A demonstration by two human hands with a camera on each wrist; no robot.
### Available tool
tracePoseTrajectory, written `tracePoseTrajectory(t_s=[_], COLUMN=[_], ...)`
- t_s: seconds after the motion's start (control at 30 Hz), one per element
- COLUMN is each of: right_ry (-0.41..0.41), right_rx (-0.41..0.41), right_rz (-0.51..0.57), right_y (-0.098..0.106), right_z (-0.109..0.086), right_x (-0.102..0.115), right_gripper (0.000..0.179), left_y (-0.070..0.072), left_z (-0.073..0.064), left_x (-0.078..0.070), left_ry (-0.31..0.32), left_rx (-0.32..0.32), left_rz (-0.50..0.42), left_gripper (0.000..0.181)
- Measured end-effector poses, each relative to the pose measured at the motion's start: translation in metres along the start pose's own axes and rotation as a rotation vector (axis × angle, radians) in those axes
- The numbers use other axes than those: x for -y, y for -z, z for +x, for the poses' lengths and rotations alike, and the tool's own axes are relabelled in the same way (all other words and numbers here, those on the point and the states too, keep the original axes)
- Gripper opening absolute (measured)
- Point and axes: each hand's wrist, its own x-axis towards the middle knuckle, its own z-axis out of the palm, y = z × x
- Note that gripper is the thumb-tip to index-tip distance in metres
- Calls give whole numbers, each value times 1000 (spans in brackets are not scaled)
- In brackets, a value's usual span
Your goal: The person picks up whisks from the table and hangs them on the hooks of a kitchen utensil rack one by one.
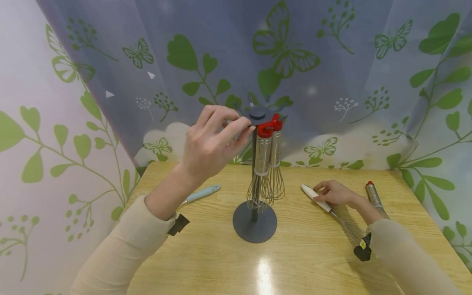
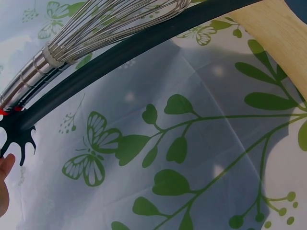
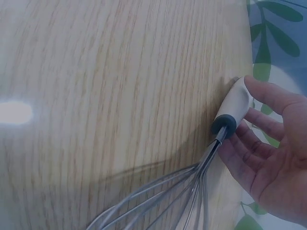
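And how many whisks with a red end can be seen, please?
3. One whisk hangs from the stand, another whisk hangs behind it, and the third whisk lies on the table, partly hidden by the right sleeve. More may be hidden from view.

a wooden table bears a white-handled whisk at the right hand, a steel-handled whisk beside the wrist; leftward, a dark stand and blue-handled utensil.

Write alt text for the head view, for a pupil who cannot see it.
A person's left hand pinches the top of a dark stand hung with two red-tipped whisks, while the right hand holds a white-handled whisk. On the wooden table, a blue-handled utensil, partly hidden, lies left of the stand and another red-tipped whisk lies far right.
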Motion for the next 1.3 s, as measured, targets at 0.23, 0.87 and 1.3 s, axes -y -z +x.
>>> tracePoseTrajectory(t_s=[0.23,0.87,1.3], right_ry=[-1,26,49], right_rx=[-16,-11,-35], right_rz=[-43,-26,-45], right_y=[-1,-8,-11], right_z=[2,9,7], right_x=[-1,-3,-4], right_gripper=[58,55,52], left_y=[0,0,-1], left_z=[0,0,-1], left_x=[1,1,0], left_ry=[0,2,0], left_rx=[-1,-6,-14], left_rz=[-4,-3,5], left_gripper=[6,7,7])
